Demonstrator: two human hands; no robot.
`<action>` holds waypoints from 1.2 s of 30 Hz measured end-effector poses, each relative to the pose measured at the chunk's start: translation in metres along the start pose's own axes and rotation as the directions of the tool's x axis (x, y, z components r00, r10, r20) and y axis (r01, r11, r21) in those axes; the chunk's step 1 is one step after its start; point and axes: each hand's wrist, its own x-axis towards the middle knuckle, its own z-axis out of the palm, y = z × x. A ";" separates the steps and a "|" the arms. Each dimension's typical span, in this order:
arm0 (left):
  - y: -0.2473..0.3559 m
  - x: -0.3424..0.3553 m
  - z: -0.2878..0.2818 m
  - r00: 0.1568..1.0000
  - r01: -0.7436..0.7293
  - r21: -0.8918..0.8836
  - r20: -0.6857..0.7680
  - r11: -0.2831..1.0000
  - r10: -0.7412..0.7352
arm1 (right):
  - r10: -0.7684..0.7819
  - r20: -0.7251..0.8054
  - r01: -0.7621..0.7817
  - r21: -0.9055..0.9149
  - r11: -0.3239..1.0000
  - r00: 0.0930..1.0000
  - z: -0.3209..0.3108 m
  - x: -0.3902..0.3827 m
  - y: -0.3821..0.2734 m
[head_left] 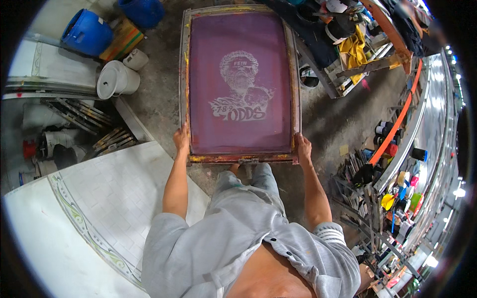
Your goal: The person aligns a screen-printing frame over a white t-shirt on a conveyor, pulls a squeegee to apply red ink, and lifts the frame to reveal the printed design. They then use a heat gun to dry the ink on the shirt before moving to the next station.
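Observation:
A large screen printing frame (240, 144) with purple mesh is held out in front of my legs. Its mesh carries a pale stencil of a head above some lettering, and coloured ink stains the frame's edges. My left hand (182, 140) grips the left side rail near the close corner. On the opposite rail, my right hand (303, 148) is closed around the edge at about the same height. The fingers of both hands are partly hidden by the frame.
Blue drums (87, 33) and a white lidded bucket (119, 80) stand at the far left. A white tiled wall (114, 198) rises close on my left. To the right are a cluttered rack with a yellow cloth (354, 49), an orange rail (397, 119) and a long shiny table (432, 139).

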 end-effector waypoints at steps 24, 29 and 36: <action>0.470 -0.005 0.422 0.617 -0.777 -0.042 0.143 0.628 0.774 | -0.968 0.095 0.422 -0.907 0.013 0.232 -0.113 0.283 -0.442; 0.492 -0.001 0.459 0.644 -0.765 -0.002 0.051 0.645 0.764 | -0.910 0.175 0.623 -0.774 0.109 0.376 -0.097 0.238 -0.423; 0.506 0.002 0.468 0.688 -0.716 -0.131 0.041 0.686 0.725 | -0.816 0.115 0.688 -0.610 0.393 0.567 -0.050 0.236 -0.358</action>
